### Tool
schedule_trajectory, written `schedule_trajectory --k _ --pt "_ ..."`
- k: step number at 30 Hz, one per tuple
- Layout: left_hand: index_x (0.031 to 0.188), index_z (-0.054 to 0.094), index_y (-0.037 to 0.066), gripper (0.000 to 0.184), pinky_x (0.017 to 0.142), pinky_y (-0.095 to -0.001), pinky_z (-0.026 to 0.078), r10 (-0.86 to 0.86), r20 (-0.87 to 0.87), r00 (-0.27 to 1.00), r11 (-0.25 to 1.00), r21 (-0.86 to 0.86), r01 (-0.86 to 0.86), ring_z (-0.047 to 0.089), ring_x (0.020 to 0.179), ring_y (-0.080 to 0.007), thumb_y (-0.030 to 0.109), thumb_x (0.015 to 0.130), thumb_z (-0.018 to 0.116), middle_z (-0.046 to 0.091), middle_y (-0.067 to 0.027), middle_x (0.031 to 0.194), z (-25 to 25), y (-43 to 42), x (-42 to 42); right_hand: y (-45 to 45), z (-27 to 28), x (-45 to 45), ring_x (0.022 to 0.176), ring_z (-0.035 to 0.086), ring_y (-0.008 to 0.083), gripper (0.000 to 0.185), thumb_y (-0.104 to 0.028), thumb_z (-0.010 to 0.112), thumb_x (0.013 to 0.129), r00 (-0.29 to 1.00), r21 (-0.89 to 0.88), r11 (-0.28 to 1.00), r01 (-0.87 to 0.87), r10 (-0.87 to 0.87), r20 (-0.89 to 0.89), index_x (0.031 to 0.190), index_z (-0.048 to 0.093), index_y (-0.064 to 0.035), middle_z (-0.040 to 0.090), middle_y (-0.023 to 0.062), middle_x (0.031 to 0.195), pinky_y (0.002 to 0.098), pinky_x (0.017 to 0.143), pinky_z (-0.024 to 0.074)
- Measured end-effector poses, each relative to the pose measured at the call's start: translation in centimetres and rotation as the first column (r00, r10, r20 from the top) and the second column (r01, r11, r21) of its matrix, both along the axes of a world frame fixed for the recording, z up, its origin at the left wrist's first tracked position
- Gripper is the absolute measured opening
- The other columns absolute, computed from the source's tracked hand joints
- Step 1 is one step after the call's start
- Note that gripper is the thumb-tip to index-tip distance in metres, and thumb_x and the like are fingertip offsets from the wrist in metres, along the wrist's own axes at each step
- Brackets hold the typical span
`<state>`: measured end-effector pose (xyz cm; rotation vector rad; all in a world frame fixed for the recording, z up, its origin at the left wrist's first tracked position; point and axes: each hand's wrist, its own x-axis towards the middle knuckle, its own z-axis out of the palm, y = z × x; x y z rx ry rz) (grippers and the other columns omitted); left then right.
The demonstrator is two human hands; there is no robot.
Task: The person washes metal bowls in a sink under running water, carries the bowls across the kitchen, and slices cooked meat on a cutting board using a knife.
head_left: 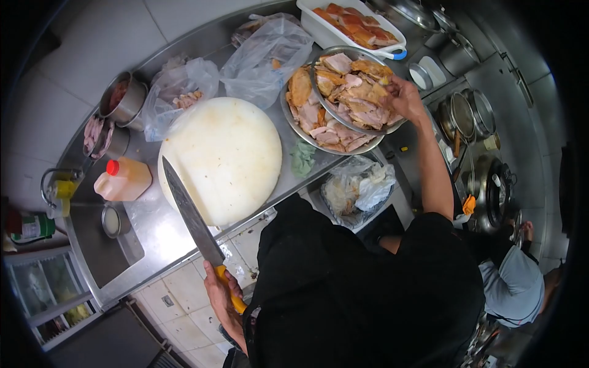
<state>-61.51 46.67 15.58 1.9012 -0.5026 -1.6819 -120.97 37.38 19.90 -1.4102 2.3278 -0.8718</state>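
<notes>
My left hand [222, 294] is wrapped round the yellow handle of a large knife [193, 211], whose blade points up and lies over the left edge of a round white chopping board [230, 156]. At the upper right, my right hand [404, 99] has its fingers closed on a yellowish piece of meat over a metal bowl of cut cooked meat [353, 89]. That bowl rests partly on a second metal bowl [296, 126], also filled with meat. Beside the bowls lies a crumpled green cloth or bag [302, 158].
Plastic bags [267, 61], metal pots [124, 98] and a red-capped jug [124, 178] stand around the board. A white tray [307, 21] holds reddish meat. Below the counter is a lined bin [359, 190]. Another person [512, 285] is at the lower right.
</notes>
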Motion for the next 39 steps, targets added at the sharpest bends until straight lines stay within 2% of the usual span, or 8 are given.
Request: schedule_trajectory --k 2,9,12,15,18,22,25,39 --pt "0.077 0.047 0.008 0.066 0.035 -0.0285 0.035 -0.009 0.014 1.000 1.000 0.001 0.009 0.040 0.035 -0.0147 0.072 0.095 0.038 0.041 -0.0021 0.050 0.0 -0.5 0.1 -0.4 0.8 -0.4 0.083 0.059 0.0077 0.066 0.000 0.080 0.076 0.998 -0.070 0.997 0.036 -0.032 0.049 0.134 0.048 0.0031 0.068 0.0072 0.099 0.0237 0.077 0.0504" --pt "0.077 0.047 0.012 0.066 0.033 -0.0260 0.032 -0.018 0.010 1.000 1.000 -0.014 0.018 0.036 0.033 -0.0118 0.076 0.091 0.042 0.038 0.0012 0.048 -0.7 -1.7 -0.3 -2.0 4.4 2.4 0.077 0.061 0.0110 0.061 0.001 0.075 0.080 0.840 -0.260 0.961 0.091 0.066 0.538 0.134 0.049 -0.0035 0.067 0.0025 0.085 0.0263 0.072 0.0495" --pt "0.077 0.047 0.011 0.066 0.032 -0.0267 0.032 -0.030 0.017 0.999 1.000 0.000 0.030 0.036 0.033 -0.0120 0.075 0.091 0.042 0.038 0.0009 0.048 -0.6 -2.0 -0.6 -3.1 4.1 2.4 0.082 0.062 0.0108 0.058 -0.006 0.078 0.078 0.893 -0.252 0.964 0.086 0.038 0.448 0.131 0.055 -0.0036 0.068 0.0049 0.094 0.0249 0.072 0.0494" --pt "0.077 0.047 0.010 0.067 0.032 -0.0274 0.033 -0.040 0.027 0.999 0.999 -0.014 0.041 0.037 0.033 -0.0128 0.075 0.091 0.042 0.038 0.0004 0.047 -0.9 -2.2 -0.6 -4.4 4.1 -0.3 0.093 0.066 0.0197 0.057 -0.018 0.080 0.074 0.988 0.216 0.976 0.034 -0.065 0.139 0.126 0.060 -0.0023 0.068 0.0118 0.108 0.0312 0.080 0.0521" --pt "0.076 0.047 0.009 0.068 0.032 -0.0275 0.033 -0.007 0.048 0.999 1.000 0.008 0.007 0.037 0.033 -0.0136 0.075 0.091 0.042 0.037 -0.0002 0.047 -0.8 -2.2 -0.8 -5.8 2.2 1.0 0.106 0.065 0.0314 0.058 -0.026 0.080 0.070 0.731 -0.043 0.998 0.046 -0.063 -0.680 0.122 0.064 -0.0031 0.066 0.0162 0.116 0.0398 0.090 0.0514" --pt "0.076 0.047 0.009 0.068 0.032 -0.0278 0.033 -0.001 0.055 0.998 1.000 0.004 0.001 0.037 0.033 -0.0143 0.075 0.091 0.042 0.037 -0.0005 0.047 -0.7 -2.5 -1.0 -9.6 5.1 6.6 0.110 0.063 0.0366 0.067 -0.026 0.080 0.070 0.802 0.232 0.938 -0.259 0.342 -0.490 0.129 0.059 -0.0017 0.066 0.0232 0.119 0.0436 0.098 0.0484" --pt "0.075 0.046 0.009 0.068 0.032 -0.0280 0.033 -0.013 0.059 0.998 1.000 -0.008 0.013 0.036 0.033 -0.0143 0.076 0.091 0.042 0.037 -0.0006 0.047 -0.7 -2.5 -0.9 -12.9 3.8 5.3 0.102 0.066 0.0359 0.058 -0.020 0.077 0.069 0.831 0.379 0.893 -0.243 0.393 -0.394 0.123 0.063 -0.0070 0.068 0.0217 0.110 0.0419 0.089 0.0524" --pt "0.076 0.047 0.008 0.065 0.036 -0.0275 0.035 0.029 0.034 0.999 1.000 0.003 -0.030 0.041 0.037 -0.0146 0.069 0.096 0.038 0.041 -0.0019 0.050 -0.3 -1.2 0.1 -14.7 1.8 -4.0 0.091 0.066 0.0092 0.055 -0.002 0.074 0.075 0.979 -0.327 0.932 -0.157 0.190 0.072 0.127 0.058 0.0047 0.072 0.0063 0.103 0.0260 0.077 0.0537"
